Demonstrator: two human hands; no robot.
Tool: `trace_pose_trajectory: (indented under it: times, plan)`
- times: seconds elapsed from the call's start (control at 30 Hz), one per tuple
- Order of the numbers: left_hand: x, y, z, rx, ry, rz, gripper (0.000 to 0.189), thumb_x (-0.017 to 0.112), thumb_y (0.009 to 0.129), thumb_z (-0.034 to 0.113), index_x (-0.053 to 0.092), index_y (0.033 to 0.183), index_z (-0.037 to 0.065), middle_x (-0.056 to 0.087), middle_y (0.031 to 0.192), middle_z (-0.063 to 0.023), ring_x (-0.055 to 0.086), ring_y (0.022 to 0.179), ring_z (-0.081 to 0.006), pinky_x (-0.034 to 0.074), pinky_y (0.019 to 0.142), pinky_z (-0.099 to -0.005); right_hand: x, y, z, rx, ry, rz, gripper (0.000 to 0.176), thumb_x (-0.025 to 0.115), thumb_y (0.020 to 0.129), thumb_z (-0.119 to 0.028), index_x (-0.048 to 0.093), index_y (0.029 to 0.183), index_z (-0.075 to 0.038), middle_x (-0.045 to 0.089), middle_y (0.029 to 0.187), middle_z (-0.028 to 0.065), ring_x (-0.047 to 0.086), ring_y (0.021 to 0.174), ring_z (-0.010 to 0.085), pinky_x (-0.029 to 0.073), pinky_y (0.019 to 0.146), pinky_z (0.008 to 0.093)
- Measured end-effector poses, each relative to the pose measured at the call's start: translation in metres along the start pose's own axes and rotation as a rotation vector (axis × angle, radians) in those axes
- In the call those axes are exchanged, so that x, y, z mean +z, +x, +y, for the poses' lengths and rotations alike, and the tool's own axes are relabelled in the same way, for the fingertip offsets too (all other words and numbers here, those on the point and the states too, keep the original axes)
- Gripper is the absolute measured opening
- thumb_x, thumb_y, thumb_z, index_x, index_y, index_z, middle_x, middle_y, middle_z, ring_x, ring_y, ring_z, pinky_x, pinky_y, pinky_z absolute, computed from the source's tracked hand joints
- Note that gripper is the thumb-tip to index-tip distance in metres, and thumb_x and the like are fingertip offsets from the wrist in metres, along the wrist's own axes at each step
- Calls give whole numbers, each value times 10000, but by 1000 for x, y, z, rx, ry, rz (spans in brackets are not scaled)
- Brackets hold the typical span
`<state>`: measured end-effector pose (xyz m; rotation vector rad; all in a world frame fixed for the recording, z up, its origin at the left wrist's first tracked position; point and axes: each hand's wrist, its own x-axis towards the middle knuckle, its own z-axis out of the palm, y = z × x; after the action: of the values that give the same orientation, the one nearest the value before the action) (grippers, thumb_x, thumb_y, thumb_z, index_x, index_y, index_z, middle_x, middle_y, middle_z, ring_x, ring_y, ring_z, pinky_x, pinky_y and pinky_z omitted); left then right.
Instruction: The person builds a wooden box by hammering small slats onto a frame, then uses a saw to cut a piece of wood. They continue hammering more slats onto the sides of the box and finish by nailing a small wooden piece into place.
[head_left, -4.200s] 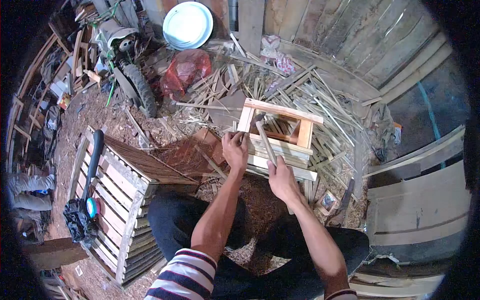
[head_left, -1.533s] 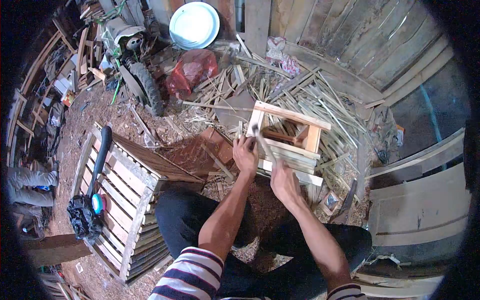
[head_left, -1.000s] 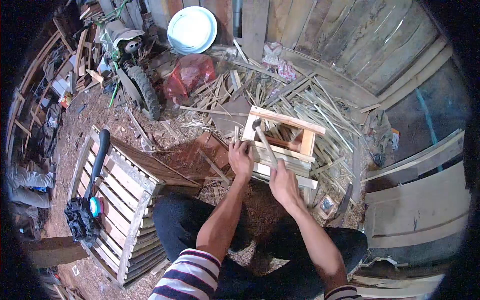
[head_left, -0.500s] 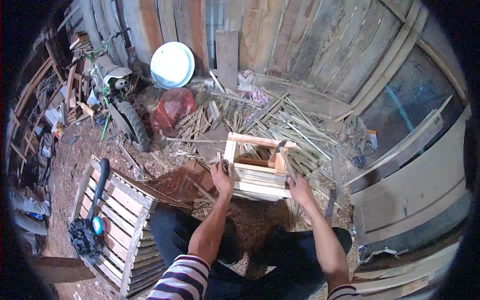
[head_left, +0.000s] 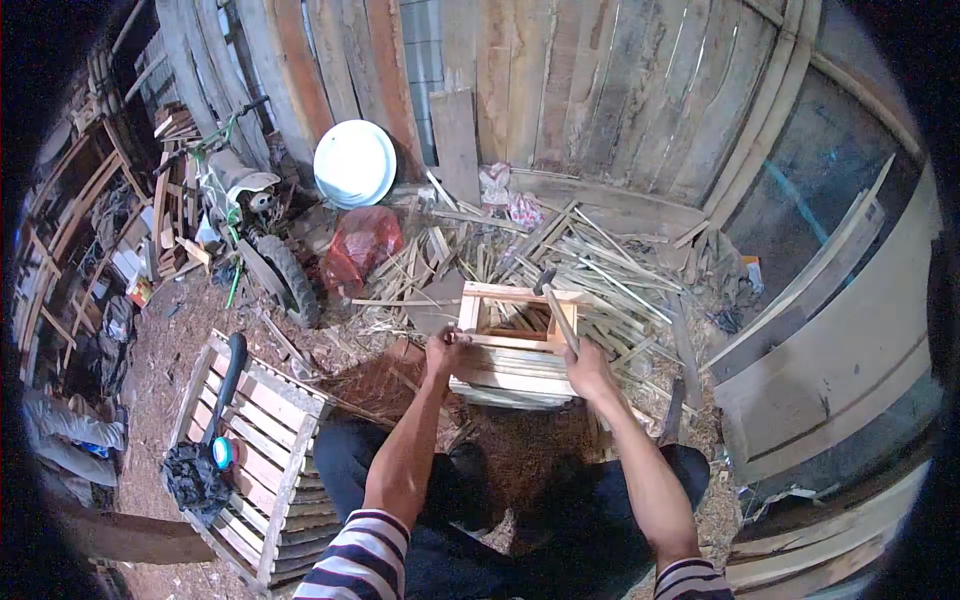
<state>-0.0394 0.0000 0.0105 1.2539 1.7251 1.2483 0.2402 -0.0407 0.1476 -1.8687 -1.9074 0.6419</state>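
Observation:
A small slatted wooden crate (head_left: 512,372) with an open middle stands in front of my knees. My right hand (head_left: 590,370) is wrapped round the handle of a hammer (head_left: 562,318). Its dark head is over the far right part of the crate's frame. At the crate's near left corner, the fingers of my left hand (head_left: 445,352) are curled together against the end of a slat. Whether they pinch the slat or something small is too fine to make out.
Loose wooden strips (head_left: 610,262) are heaped behind the crate. At the left stands a larger slatted crate (head_left: 262,420) bearing a black bag (head_left: 193,482) and a blue-rimmed round item (head_left: 222,453). Behind it are a motorbike (head_left: 262,235), a red bag (head_left: 362,247) and a white basin (head_left: 355,163).
The hammer head has shifted slightly left and up above the crate's frame, and my right hand has turned with it. My left hand stays at the crate's left corner. The view has shifted a little.

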Motion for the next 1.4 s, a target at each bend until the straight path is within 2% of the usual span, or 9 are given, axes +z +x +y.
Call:
trace_pose_trajectory:
  times: [0.1, 0.23, 0.37, 0.53, 0.67, 0.8, 1.07, 1.23, 1.4]
  plan:
    - [-3, 6, -2, 4, -441, -114, 157, 655, 825, 40, 590, 959, -10, 663, 812, -61, 624, 772, -126, 487, 683, -268, 3, -1, -1, -16, 30, -6, 382, 506, 923, -298, 557, 1014, 69, 627, 858, 290, 616, 829, 444, 475, 761, 505]
    - [-7, 20, 4, -72, -745, -112, 103, 628, 844, 37, 570, 928, 20, 639, 852, -54, 631, 790, -164, 498, 708, -287, 3, -1, -2, -38, 70, 20, 364, 509, 927, -296, 548, 1001, 58, 622, 829, 286, 615, 815, 442, 472, 744, 503]
    - [-17, 26, 48, -103, -982, -31, 116, 535, 933, 164, 566, 961, 56, 631, 896, -56, 630, 858, -186, 522, 821, -353, -9, -6, -10, -29, 132, 63, 340, 519, 928, -289, 533, 976, 48, 620, 816, 272, 609, 813, 441, 466, 734, 503]
    - [-17, 34, 105, -190, -1044, -173, 144, 537, 944, 200, 568, 930, 60, 581, 770, -25, 582, 691, -129, 506, 614, -268, -13, -13, -19, -18, 347, 129, 333, 523, 939, -314, 519, 979, 17, 638, 783, 188, 628, 762, 373, 470, 699, 468]
    - [5, 26, 115, -191, -627, -225, 206, 579, 930, 300, 592, 899, 97, 558, 670, 3, 513, 568, -92, 410, 497, -220, -14, -12, -15, 20, 357, 95, 347, 514, 945, -335, 526, 1005, 7, 645, 801, 174, 631, 797, 348, 465, 741, 459]
    - [51, 15, 92, -79, -595, -260, 155, 563, 901, 203, 583, 926, 51, 554, 729, -30, 494, 573, -103, 415, 509, -247, -16, -13, 2, 56, 252, 108, 410, 499, 939, -360, 529, 1065, 29, 627, 902, 263, 602, 883, 435, 443, 815, 500]
    - [122, -21, 66, 343, -137, -517, 217, 582, 833, 8, 625, 1043, -26, 692, 921, -151, 657, 841, -171, 508, 737, -301, -23, -17, 45, 237, 193, 55, 390, 498, 941, -333, 533, 1100, 21, 610, 997, 289, 580, 973, 444, 443, 837, 475]
    - [145, -12, 67, 494, 42, -512, 185, 647, 789, 13, 645, 972, -12, 692, 895, -152, 676, 817, -206, 512, 733, -316, -14, -22, 72, 197, 197, 44, 423, 479, 949, -336, 501, 1155, 32, 591, 1049, 297, 566, 1001, 444, 434, 881, 495]
    - [145, -23, 65, 578, 301, -197, 111, 672, 781, 130, 660, 873, 68, 680, 891, -88, 649, 778, -291, 483, 659, -392, -1, -28, 79, 208, 84, -4, 440, 471, 953, -318, 471, 1227, 27, 603, 1025, 302, 580, 967, 460, 448, 865, 507]
